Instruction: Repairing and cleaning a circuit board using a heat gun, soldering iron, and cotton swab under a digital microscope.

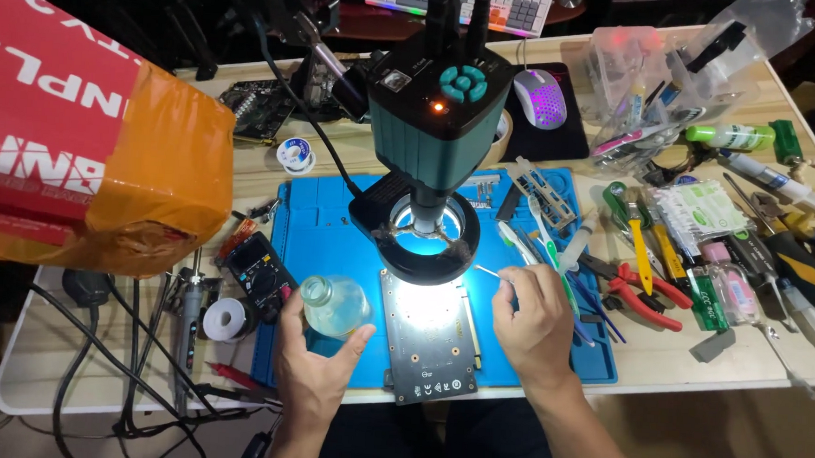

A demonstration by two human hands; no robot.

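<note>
Holding a clear bottle (334, 306) left hand (312, 363), cotton swab (489, 271) right hand (533, 321).

Cut off by left frame edge: orange-red package (87, 138). Hidden partly under ring light (423, 239): circuit board (428, 337) top. Too small to tell: swab tip (480, 269).
</note>
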